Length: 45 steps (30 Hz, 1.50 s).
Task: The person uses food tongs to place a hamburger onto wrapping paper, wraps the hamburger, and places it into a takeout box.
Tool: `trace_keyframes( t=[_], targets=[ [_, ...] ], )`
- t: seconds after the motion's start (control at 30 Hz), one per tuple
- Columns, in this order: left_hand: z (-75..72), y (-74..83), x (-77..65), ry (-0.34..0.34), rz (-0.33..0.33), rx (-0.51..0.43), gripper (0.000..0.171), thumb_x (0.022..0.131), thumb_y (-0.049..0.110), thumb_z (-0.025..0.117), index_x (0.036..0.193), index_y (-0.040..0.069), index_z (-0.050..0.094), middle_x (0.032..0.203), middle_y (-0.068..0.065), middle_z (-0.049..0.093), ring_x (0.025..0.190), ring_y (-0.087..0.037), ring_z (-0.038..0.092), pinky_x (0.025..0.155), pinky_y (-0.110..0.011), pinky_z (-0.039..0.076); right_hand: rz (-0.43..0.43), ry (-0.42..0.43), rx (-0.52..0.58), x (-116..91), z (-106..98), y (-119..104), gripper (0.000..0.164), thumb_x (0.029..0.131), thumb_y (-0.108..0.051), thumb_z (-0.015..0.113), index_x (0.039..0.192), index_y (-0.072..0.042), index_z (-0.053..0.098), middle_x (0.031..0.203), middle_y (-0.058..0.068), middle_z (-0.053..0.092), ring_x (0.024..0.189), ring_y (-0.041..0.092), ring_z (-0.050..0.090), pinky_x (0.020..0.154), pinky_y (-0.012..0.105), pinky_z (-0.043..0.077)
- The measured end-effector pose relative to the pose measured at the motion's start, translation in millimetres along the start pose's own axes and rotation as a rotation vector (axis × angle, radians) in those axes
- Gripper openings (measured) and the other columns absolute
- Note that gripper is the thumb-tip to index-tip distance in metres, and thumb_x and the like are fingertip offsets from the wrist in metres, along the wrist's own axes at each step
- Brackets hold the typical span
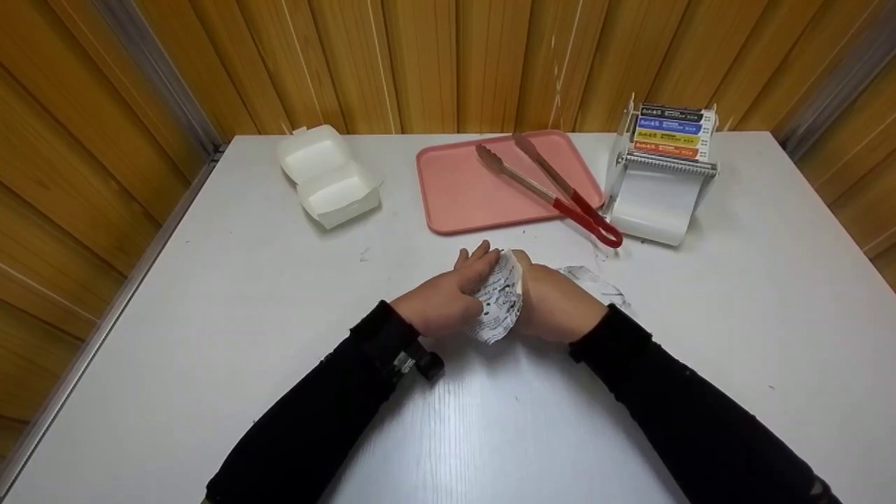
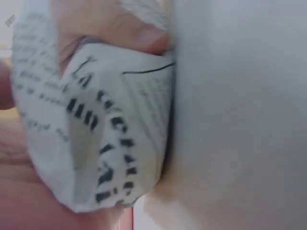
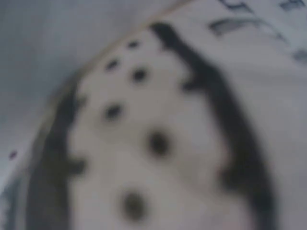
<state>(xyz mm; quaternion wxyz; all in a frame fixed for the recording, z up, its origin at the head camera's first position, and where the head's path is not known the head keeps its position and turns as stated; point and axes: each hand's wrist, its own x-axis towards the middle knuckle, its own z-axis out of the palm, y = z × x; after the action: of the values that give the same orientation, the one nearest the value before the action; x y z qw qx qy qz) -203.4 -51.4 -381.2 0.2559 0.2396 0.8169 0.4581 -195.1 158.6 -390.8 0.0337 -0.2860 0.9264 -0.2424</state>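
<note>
Newsprint-style wrapping paper is folded into a rounded bundle between the two hands; what lies inside is hidden. The left hand holds its left side, fingers over the far part and thumb on the near part. From the right, the right hand grips the bundle, its fingertips mostly hidden in the head view. More printed paper shows beyond the right wrist. The left wrist view has the creased paper bundle up close, with a thumb pressing its top. Blurred printed paper fills much of the right wrist view.
An opened white takeaway box stands at the back left of the white table. Red-handled tongs lie across a pink tray and overhang its front edge. A label dispenser stands at the back right, near the tray.
</note>
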Motion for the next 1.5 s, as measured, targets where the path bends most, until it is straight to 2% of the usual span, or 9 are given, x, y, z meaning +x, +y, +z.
trace_keyframes(
  t=[0.2,0.43,0.6,0.83,0.97,1.1,1.23,1.33,1.5],
  targets=[
    [-1.3,1.4,0.4,-0.019,-0.008,0.09,0.099,0.082,-0.002,0.053,0.17,0.02,0.013,0.179,0.003,-0.003,0.164,-0.027,-0.015,0.134,-0.044,0.002,0.023,0.006,0.041,-1,0,0,0.082,0.084,-0.022,0.086,0.146,0.006,0.04,0.123,0.025,0.072,0.111,0.036,0.073,0.095,0.05,0.06],
    [4.7,4.7,3.9,-0.001,0.032,0.354,0.096,0.097,0.044,0.071,0.171,0.02,0.013,0.178,-0.013,0.003,0.163,-0.045,-0.007,0.132,-0.057,0.012,0.034,-0.047,0.063,-2,-4,3,0.09,0.079,-0.018,0.089,0.148,0.007,0.037,0.133,0.027,0.067,0.117,0.038,0.071,0.099,0.052,0.058],
    [3.6,4.1,2.8,0.003,-0.007,0.342,0.1,0.093,0.039,0.072,0.171,0.018,0.013,0.179,-0.007,0.004,0.165,-0.038,-0.005,0.133,-0.052,0.012,0.036,-0.087,0.055,-4,-10,5,0.077,0.081,-0.011,0.084,0.144,0.003,0.043,0.126,0.023,0.069,0.112,0.033,0.071,0.096,0.051,0.058],
    [8.6,5.9,4.3,0.043,-0.037,0.444,0.109,0.088,0.062,0.075,0.17,0.023,0.016,0.179,-0.006,0.009,0.165,-0.04,0.0,0.132,-0.054,0.019,0.035,-0.121,0.054,-4,-15,6,0.079,0.083,-0.028,0.088,0.145,-0.002,0.046,0.127,0.019,0.071,0.114,0.031,0.07,0.097,0.05,0.058],
    [11.7,8.2,4.7,0.074,-0.078,0.5,0.105,0.09,0.067,0.072,0.17,0.025,0.018,0.178,-0.005,0.014,0.164,-0.04,0.004,0.131,-0.054,0.021,0.038,-0.203,0.149,-9,-33,11,0.077,0.088,-0.029,0.084,0.15,-0.008,0.045,0.141,0.014,0.065,0.122,0.026,0.066,0.105,0.047,0.054],
    [13.5,11.0,4.8,0.084,-0.112,0.549,0.104,0.09,0.069,0.07,0.17,0.024,0.02,0.178,-0.007,0.016,0.164,-0.041,0.006,0.132,-0.054,0.02,0.151,-0.199,0.318,-14,-51,11,0.07,0.095,-0.039,0.076,0.151,-0.012,0.044,0.152,0.014,0.057,0.139,0.03,0.057,0.117,0.053,0.046],
    [15.6,13.5,4.8,0.096,-0.113,0.6,0.106,0.089,0.07,0.069,0.17,0.02,0.022,0.177,-0.009,0.018,0.164,-0.04,0.007,0.134,-0.049,0.015,0.22,-0.086,0.271,-12,-45,0,0.071,0.089,-0.051,0.081,0.141,-0.014,0.05,0.118,0.01,0.069,0.105,0.025,0.069,0.092,0.045,0.058],
    [16.5,14.9,4.2,0.102,-0.113,0.617,0.108,0.088,0.07,0.071,0.17,0.019,0.021,0.177,-0.01,0.018,0.164,-0.04,0.007,0.134,-0.047,0.013,0.21,-0.061,0.165,-9,-38,-4,0.062,0.086,-0.04,0.084,0.135,-0.013,0.055,0.095,0.005,0.067,0.081,0.018,0.062,0.073,0.034,0.051],
    [14.9,15.1,3.6,0.084,-0.127,0.599,0.112,0.086,0.07,0.074,0.17,0.022,0.019,0.178,-0.007,0.016,0.165,-0.039,0.005,0.134,-0.048,0.016,0.233,-0.087,0.238,-6,-39,8,0.036,0.094,-0.013,0.073,0.128,-0.01,0.061,0.087,0.005,0.069,0.075,0.016,0.061,0.07,0.032,0.05]
  ],
)
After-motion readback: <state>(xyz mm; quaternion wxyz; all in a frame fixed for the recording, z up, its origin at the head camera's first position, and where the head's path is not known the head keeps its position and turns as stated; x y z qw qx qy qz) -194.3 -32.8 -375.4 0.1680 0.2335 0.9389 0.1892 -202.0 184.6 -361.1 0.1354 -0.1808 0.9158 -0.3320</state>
